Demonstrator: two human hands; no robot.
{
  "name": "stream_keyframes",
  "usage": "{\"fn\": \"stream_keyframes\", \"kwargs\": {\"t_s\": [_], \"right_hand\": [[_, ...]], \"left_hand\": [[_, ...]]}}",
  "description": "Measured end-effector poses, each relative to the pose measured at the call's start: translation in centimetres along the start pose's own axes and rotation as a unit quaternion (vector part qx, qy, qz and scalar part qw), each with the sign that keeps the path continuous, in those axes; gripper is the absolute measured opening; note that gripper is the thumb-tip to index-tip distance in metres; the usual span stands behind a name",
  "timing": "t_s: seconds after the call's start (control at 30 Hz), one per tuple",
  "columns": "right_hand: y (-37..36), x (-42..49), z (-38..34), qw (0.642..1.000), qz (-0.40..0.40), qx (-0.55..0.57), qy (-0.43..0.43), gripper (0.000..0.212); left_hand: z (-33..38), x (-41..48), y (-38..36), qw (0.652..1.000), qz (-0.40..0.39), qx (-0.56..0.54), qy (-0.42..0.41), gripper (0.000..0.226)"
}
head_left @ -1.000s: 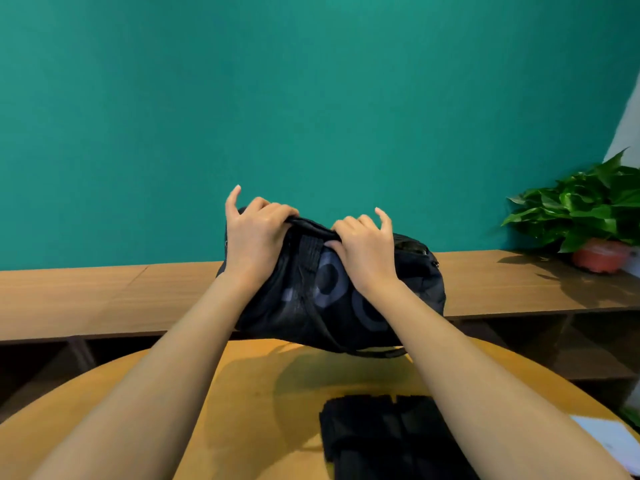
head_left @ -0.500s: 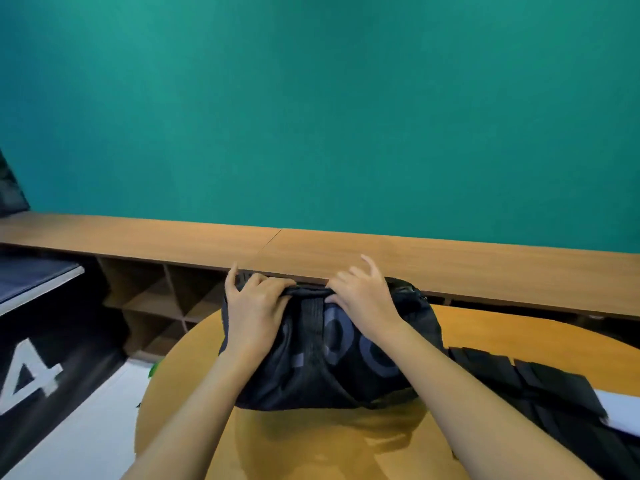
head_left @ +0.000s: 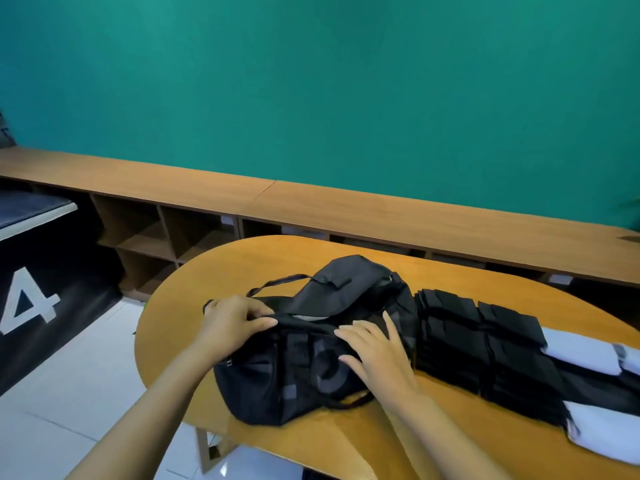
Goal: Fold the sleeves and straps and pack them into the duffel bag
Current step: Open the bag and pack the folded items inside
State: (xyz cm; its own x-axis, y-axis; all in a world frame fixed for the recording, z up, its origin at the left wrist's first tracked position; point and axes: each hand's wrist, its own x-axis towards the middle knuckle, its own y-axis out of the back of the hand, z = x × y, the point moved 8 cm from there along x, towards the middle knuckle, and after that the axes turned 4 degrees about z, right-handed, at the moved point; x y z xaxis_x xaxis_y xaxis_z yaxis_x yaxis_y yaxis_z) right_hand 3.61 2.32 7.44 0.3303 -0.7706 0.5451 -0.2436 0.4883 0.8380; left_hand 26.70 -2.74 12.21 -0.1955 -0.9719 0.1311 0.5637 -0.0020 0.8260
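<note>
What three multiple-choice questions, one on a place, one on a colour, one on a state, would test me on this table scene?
1. Where is the pile of black straps relative to the duffel bag?
A. Inside it
B. On the floor
C. On the table, to its right

2. What colour is the wall?
A. Teal green
B. Red
C. White

3. What is the right hand doing?
A. Lifting a strap
B. Resting flat on the bag, fingers straight
C. Hanging off the table

Answers:
1 C: the pile lies on the wood beside the bag's right end.
2 A: teal fills the background.
3 B: its fingers lie spread on the bag, while the left hand grips the bag's edge.
</note>
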Motion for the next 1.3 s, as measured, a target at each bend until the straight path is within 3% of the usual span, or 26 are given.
{"fn": "stream_keyframes", "kwargs": {"t_s": [0.07,0.13,0.27,0.33,0.4,0.47,0.53,0.6,0.67,0.77,0.87,1.0,1.07,1.13,1.2,1.3], "right_hand": [[0.4,-0.1,-0.3,1.0,0.001,-0.001,0.008,0.03],[0.8,0.2,-0.9,1.0,0.009,-0.003,0.013,0.02],[1.0,-0.5,-2.5,0.999,0.006,0.021,0.024,0.017],[0.7,-2.0,-3.2,0.999,-0.009,0.029,0.029,0.017],[0.2,-3.4,-3.8,0.998,-0.025,0.034,0.037,0.013],[0.2,-4.2,-3.9,0.998,-0.025,0.043,0.039,0.009],[0.6,-3.4,-3.3,0.997,-0.02,0.064,0.028,0.024],[1.2,-1.4,-2.9,0.997,-0.019,0.079,0.018,0.038],[1.0,1.3,-3.1,0.995,-0.059,0.075,0.021,0.055],[-1.2,3.9,-3.9,0.986,-0.148,0.057,0.057,0.071],[-3.3,3.1,-4.7,0.972,-0.213,0.049,0.086,0.077],[-4.8,-1.9,-4.4,0.969,-0.223,0.077,0.075,0.075],[-5.2,-4.2,-3.7,0.977,-0.201,0.038,0.065,0.069],[-5.1,-5.5,-2.8,0.981,-0.186,0.034,0.034,0.063],[-4.4,-6.9,-2.3,0.984,-0.172,0.045,0.023,0.061],[-3.2,-8.6,-1.4,0.99,-0.137,0.033,0.006,0.06]], "left_hand": [[-0.6,0.4,-0.1,0.996,-0.038,-0.065,0.053,0.015],[-1.1,0.8,0.4,0.986,-0.024,-0.126,0.109,0.013],[-2.2,1.9,3.3,0.962,0.112,-0.194,0.154,0.017],[-2.6,2.7,4.7,0.967,0.178,-0.128,0.131,0.011],[-2.6,3.5,4.9,0.977,0.189,-0.005,0.103,0.003],[-2.2,4.6,3.5,0.978,0.139,0.136,0.07,0.023],[-0.6,5.8,1.9,0.966,0.088,0.242,-0.01,0.038],[2.0,6.7,0.3,0.943,0.048,0.307,-0.119,0.045],[3.3,7.5,-2.0,0.924,-0.025,0.336,-0.178,0.052],[2.3,8.6,-5.9,0.891,-0.132,0.4,-0.169,0.085],[-0.3,9.5,-8.3,0.857,-0.178,0.461,-0.144,0.107],[-4.9,10.7,-9.8,0.877,-0.199,0.432,-0.064,0.12],[-6.8,11.0,-10.4,0.902,-0.197,0.383,-0.03,0.109],[-7.2,11.2,-10.6,0.925,-0.187,0.33,-0.026,0.086],[-6.2,11.7,-9.8,0.938,-0.136,0.316,-0.047,0.066],[-5.0,12.6,-8.6,0.947,-0.074,0.307,-0.056,0.067]]}}
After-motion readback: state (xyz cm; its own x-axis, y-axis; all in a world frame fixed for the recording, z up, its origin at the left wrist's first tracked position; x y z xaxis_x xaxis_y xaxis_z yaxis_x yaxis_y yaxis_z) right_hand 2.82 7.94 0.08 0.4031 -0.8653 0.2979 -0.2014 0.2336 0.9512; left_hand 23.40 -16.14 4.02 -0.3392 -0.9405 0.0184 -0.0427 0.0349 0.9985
